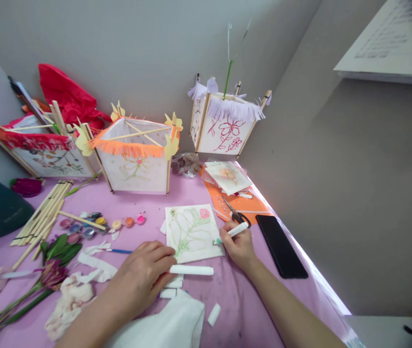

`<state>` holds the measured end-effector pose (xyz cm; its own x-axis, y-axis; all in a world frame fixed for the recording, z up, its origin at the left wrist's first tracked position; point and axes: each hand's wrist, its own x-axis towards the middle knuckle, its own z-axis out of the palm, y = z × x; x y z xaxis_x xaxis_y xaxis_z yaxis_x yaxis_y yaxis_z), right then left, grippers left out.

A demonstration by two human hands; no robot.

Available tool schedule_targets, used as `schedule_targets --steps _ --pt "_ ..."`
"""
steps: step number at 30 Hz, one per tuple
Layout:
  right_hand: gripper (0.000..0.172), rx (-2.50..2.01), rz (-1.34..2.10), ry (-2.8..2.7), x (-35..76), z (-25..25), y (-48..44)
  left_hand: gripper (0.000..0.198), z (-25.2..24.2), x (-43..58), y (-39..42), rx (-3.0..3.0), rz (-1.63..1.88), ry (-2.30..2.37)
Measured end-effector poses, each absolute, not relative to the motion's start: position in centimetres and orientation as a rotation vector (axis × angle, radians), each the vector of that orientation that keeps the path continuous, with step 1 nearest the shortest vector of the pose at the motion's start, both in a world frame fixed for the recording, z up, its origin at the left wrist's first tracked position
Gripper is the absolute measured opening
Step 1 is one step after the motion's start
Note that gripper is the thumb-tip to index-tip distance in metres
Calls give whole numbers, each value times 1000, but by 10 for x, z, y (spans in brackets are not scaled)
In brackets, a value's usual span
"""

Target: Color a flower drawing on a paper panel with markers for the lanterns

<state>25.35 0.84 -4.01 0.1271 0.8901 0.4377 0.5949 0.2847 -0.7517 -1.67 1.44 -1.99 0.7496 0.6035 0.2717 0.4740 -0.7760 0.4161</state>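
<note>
A square white sheet (191, 227) with green leaf outlines and a pink flower lies on the purple cloth. My right hand (240, 246) is closed round a white marker (238, 229), whose green tip touches the sheet's right side. At the sheet's lower left corner rests my left hand (148, 270), its fingertips on the edge. A second white marker (193, 270) sticks out to the right from between its fingers and thumb. Below lies a loose white cap (214, 314). White cloth (169, 324) is bunched between my forearms.
Paper lanterns with orange (133, 169), red (53, 157) and lilac (223, 125) fringes stand along the wall. Scissors (240, 216) and a black phone (281, 246) are at right. Paint pots (89, 233), wooden sticks (42, 212) and a cut flower (54, 274) lie at left.
</note>
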Motion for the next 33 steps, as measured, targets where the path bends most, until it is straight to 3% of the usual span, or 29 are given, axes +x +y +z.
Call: schedule_targets --steps 9,24,33 --pt "26 -1377 524 -1587 255 -41 7 18 -20 -17 14 2621 561 836" --pt "25 -1417 369 -1551 253 -39 9 19 -19 -17 14 2633 568 829" --pt "26 -1417 530 -1537 253 -40 9 18 -21 -17 14 2641 581 836"
